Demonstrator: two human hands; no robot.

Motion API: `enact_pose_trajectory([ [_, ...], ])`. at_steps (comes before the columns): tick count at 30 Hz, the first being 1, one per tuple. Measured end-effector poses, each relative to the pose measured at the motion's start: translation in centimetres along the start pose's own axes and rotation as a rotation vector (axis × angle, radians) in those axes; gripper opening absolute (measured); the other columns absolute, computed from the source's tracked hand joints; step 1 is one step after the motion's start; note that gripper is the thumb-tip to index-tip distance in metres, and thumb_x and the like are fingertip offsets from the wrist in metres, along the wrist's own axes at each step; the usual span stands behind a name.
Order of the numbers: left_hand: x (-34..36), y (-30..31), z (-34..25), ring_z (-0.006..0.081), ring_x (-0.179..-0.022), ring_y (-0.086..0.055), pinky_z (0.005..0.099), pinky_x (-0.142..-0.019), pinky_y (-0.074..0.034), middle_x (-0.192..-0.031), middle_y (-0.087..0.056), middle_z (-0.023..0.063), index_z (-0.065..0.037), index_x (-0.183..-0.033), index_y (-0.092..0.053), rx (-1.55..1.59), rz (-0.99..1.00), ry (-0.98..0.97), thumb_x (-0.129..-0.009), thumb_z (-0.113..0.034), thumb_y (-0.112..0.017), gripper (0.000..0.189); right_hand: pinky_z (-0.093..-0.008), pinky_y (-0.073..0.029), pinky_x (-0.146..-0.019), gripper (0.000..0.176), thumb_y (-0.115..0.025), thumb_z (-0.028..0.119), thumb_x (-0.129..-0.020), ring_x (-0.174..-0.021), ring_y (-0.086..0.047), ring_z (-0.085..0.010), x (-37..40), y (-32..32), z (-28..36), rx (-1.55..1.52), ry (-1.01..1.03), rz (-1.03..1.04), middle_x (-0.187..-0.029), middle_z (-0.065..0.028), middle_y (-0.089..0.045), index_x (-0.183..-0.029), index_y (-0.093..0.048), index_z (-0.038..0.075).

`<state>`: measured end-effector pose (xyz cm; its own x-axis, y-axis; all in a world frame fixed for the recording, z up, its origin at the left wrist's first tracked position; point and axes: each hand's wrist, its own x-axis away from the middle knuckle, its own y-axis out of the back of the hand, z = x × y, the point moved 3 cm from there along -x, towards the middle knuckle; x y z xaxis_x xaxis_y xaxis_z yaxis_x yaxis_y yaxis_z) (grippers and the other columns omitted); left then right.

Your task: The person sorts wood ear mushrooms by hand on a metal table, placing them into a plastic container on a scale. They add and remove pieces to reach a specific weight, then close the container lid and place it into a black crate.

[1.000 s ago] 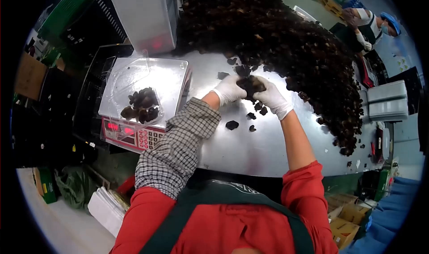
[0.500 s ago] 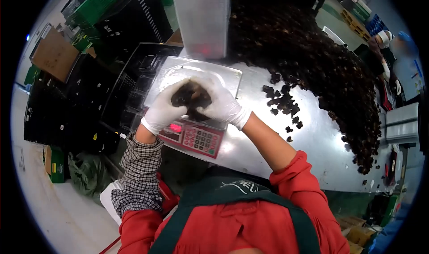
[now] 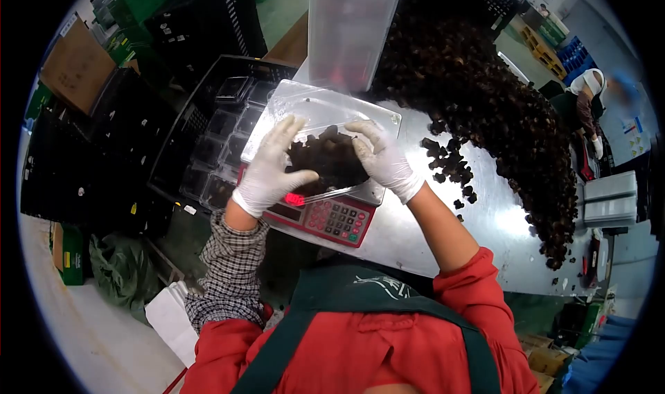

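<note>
With fingers spread open, the left hand (image 3: 267, 172) and right hand (image 3: 383, 160) flank the dark mushrooms (image 3: 325, 160) heaped in the clear tray (image 3: 312, 106) on the scale (image 3: 332, 221), seemingly a light, loose, brittle pile best cupped from both sides.

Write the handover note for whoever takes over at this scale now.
Left hand: white-gloved, open, fingers spread at the left edge of the clear plastic tray.
Right hand: white-gloved, open, at the tray's right side, beside the heap.
Things: the tray sits on the digital scale with the red keypad, holding a heap of dark dried pieces; a big pile of the same covers the steel table.
Done: tray loaded on the scale.
Left: display too small to read; big pile remains on the table.
</note>
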<state>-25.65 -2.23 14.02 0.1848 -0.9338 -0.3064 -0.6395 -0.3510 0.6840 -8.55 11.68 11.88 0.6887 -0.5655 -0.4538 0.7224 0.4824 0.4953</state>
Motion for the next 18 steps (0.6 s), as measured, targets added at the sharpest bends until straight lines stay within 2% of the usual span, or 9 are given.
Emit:
enact_pose_trajectory([
  [4, 0.6, 3.8, 2.2, 0.0242, -0.125, -0.047, 0.0337, -0.106, -0.038, -0.135, -0.049, 0.0171, 0.003, -0.136, -0.043, 0.275, -0.141, 0.115, -0.070, -0.005, -0.077, 0.074, -0.0306, -0.047, -0.088, 0.026, -0.051, -0.001, -0.089, -0.096, -0.061, -0.0233, -0.4, 1.4, 0.7, -0.070, -0.210, 0.066, -0.105, -0.0125, -0.063, -0.111, -0.062, 0.003],
  [5, 1.0, 4.9, 2.9, 0.0249, -0.122, -0.050, 0.0341, -0.106, -0.038, -0.132, -0.052, 0.0168, 0.003, -0.135, -0.045, 0.367, -0.189, 0.138, -0.074, -0.006, -0.075, 0.069, -0.0280, -0.047, -0.085, 0.025, -0.051, -0.001, -0.090, -0.093, -0.060, -0.0192, -0.5, 2.1, 0.3, -0.002, -0.080, -0.010, -0.102, -0.0105, -0.063, -0.112, -0.062, 0.003],
  [9, 3.3, 8.6, 4.3, 0.0231, -0.119, -0.053, 0.0328, -0.104, -0.038, -0.130, -0.055, 0.0163, 0.001, -0.130, -0.052, 0.389, -0.357, 0.291, -0.080, -0.007, -0.072, 0.055, -0.0242, -0.047, -0.080, 0.023, -0.053, 0.001, -0.092, -0.088, -0.058, -0.0143, 0.1, 6.3, 0.1, 0.018, -0.242, -0.081, -0.100, -0.0077, -0.063, -0.112, -0.063, 0.003],
  [10, 4.0, 9.2, 5.4, 0.0216, -0.117, -0.054, 0.0318, -0.103, -0.040, -0.128, -0.057, 0.0152, 0.000, -0.129, -0.054, 0.226, -0.379, 0.259, -0.082, -0.007, -0.071, 0.050, -0.0244, -0.047, -0.079, 0.024, -0.053, 0.001, -0.091, -0.089, -0.058, -0.0136, 0.4, 7.0, -0.1, 0.112, -0.213, -0.053, -0.100, -0.0068, -0.063, -0.112, -0.063, 0.003],
  [13, 5.3, 9.5, 7.0, 0.0196, -0.115, -0.055, 0.0310, -0.101, -0.041, -0.124, -0.059, 0.0136, -0.001, -0.128, -0.055, 0.315, -0.423, 0.341, -0.083, -0.007, -0.070, 0.048, -0.0255, -0.047, -0.072, 0.028, -0.058, 0.002, -0.088, -0.078, -0.054, -0.0126, 1.3, 6.5, 0.2, 0.110, -0.271, 0.093, -0.098, -0.0064, -0.061, -0.116, -0.061, 0.004],
  [15, 5.3, 9.2, 7.1, 0.0165, -0.110, -0.056, 0.0282, -0.098, -0.044, -0.121, -0.060, 0.0114, 0.000, -0.127, -0.055, 0.272, -0.446, 0.296, -0.084, -0.005, -0.069, 0.046, -0.0261, -0.047, -0.068, 0.034, -0.059, 0.003, -0.087, -0.072, -0.052, -0.0121, 0.8, 5.3, 1.7, 0.145, -0.243, 0.198, -0.094, -0.0064, -0.059, -0.121, -0.059, 0.005],
  [16, 5.2, 8.9, 7.1, 0.0162, -0.110, -0.056, 0.0279, -0.097, -0.044, -0.121, -0.060, 0.0107, 0.000, -0.127, -0.055, 0.270, -0.447, 0.270, -0.083, -0.005, -0.069, 0.046, -0.0263, -0.047, -0.067, 0.042, -0.061, 0.003, -0.086, -0.072, -0.054, -0.0117, 0.6, 4.5, 2.0, 0.152, -0.241, 0.238, -0.098, -0.0069, -0.058, -0.127, -0.055, 0.006],
  [17, 5.0, 8.7, 6.9, 0.0159, -0.110, -0.056, 0.0277, -0.097, -0.044, -0.122, -0.060, 0.0100, 0.000, -0.127, -0.055, 0.268, -0.446, 0.243, -0.083, -0.005, -0.069, 0.046, -0.0289, -0.049, -0.072, 0.050, -0.065, 0.008, -0.084, -0.079, -0.059, -0.0172, 0.2, 3.8, 2.7, 0.137, -0.337, 0.298, -0.108, -0.0109, -0.058, -0.131, -0.051, 0.007],
  [18, 4.7, 8.4, 6.7, 0.0156, -0.110, -0.056, 0.0277, -0.097, -0.043, -0.123, -0.060, 0.0092, -0.001, -0.127, -0.056, 0.331, -0.439, 0.238, -0.083, -0.005, -0.069, 0.046, -0.0287, -0.049, -0.073, 0.055, -0.068, 0.010, -0.082, -0.080, -0.057, -0.0168, -0.1, 3.0, 3.1, 0.196, -0.268, 0.332, -0.110, -0.0109, -0.058, -0.134, -0.050, 0.008],
])
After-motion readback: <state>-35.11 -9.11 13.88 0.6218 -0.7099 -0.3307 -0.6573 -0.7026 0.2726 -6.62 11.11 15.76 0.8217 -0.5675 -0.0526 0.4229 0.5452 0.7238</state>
